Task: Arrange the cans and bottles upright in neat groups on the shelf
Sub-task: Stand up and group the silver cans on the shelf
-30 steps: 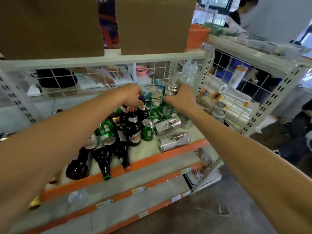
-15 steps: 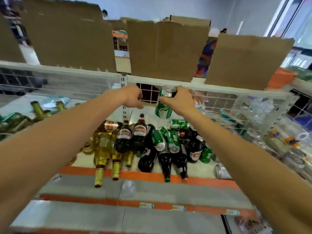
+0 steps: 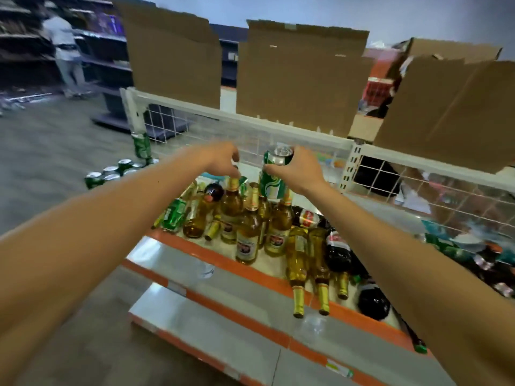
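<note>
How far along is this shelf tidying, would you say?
Early. Done: grouped cans upright at far left, plus standing amber bottles. In hand: the right hand grips a green can. Left: fallen amber bottles and dark bottles on their sides.

The white shelf board with an orange front edge (image 3: 192, 247) carries a cluster of amber glass bottles with gold foil necks (image 3: 246, 238) standing upright near its left end. A green metal can (image 3: 174, 214) lies on its side just beside them. To the right, more amber bottles (image 3: 298, 263) and dark glass bottles (image 3: 338, 252) lie flat, some necks poking past the front edge.
</note>
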